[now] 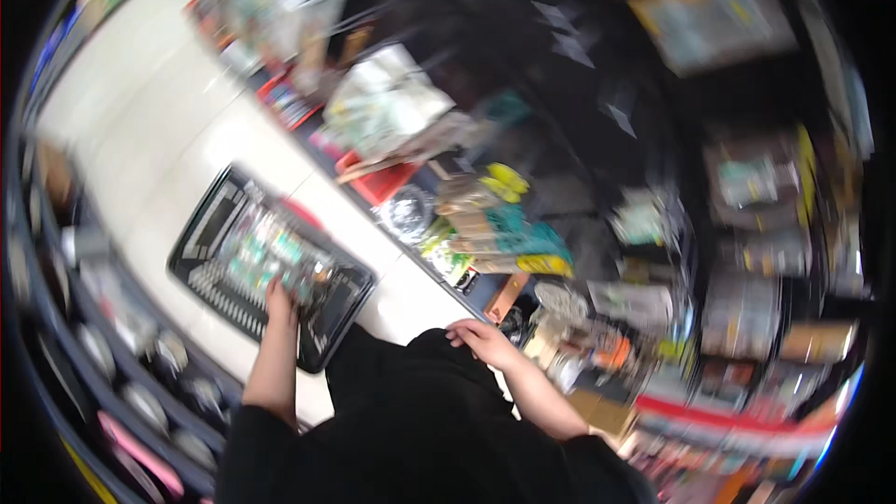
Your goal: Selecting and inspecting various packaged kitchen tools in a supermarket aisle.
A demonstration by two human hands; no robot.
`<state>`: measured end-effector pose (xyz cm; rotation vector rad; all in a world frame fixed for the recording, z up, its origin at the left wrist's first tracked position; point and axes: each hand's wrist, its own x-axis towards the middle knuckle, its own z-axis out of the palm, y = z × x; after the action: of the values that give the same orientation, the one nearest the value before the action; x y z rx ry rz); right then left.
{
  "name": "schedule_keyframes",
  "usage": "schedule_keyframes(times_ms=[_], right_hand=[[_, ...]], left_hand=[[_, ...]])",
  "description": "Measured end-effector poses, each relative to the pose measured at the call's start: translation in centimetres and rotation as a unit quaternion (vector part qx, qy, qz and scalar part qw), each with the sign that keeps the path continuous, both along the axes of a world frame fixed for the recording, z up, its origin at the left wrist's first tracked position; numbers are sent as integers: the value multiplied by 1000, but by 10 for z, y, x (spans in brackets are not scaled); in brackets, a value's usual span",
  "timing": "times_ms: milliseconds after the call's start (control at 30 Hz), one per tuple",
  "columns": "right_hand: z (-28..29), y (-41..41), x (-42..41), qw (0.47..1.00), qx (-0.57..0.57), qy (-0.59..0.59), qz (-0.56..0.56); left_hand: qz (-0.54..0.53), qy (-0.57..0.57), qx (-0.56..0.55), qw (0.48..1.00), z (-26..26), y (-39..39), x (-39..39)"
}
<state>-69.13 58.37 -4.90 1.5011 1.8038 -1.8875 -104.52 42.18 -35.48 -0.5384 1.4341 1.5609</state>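
Observation:
My left hand (280, 301) reaches over a black plastic shopping basket (218, 213) with slotted walls. Its fingers meet a blurred heap of clear plastic packages (269, 245) inside, which have green and white parts. Whether the fingers grip a package or the basket's handle is hidden by blur. Over my knee in black clothing, my right hand (481, 340) hangs with loosely bent fingers and holds nothing. The basket is on or just above the pale tiled floor (150, 133); I cannot tell which.
On the right, a low dark shelf edge (336, 171) bears a red tray (381, 182), a stack of white packages (392, 101) and teal-and-tan bundles (511, 238). Packaged goods (742, 315) fill shelving farther right. Dark shelves (126, 336) with round items curve along the left. Much is motion-blurred.

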Motion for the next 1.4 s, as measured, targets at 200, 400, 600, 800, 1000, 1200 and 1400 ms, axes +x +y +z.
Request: schedule_keyframes(times_ms=[200, 400, 600, 800, 1000, 1200, 1400], right_hand=[[21, 25, 44, 988, 71, 124, -58], [50, 46, 109, 949, 94, 276, -122], [91, 71, 187, 887, 115, 404, -194], [98, 80, 286, 855, 165, 435, -231], [132, 75, 325, 886, 145, 387, -211], [132, 77, 319, 884, 183, 395, -173], [136, 96, 297, 875, 235, 377, -194]], left_hand=[[-204, 186, 92, 957, 174, 59, 53], [-400, 495, 237, 734, 317, 113, 169], [-574, 524, 339, 530, 401, 148, 332], [-590, 547, 377, 460, 418, 171, 433], [-424, 465, 434, 645, 425, 176, 479], [-412, 468, 332, 708, 436, 189, 482], [-410, 455, 329, 718, 441, 216, 464]])
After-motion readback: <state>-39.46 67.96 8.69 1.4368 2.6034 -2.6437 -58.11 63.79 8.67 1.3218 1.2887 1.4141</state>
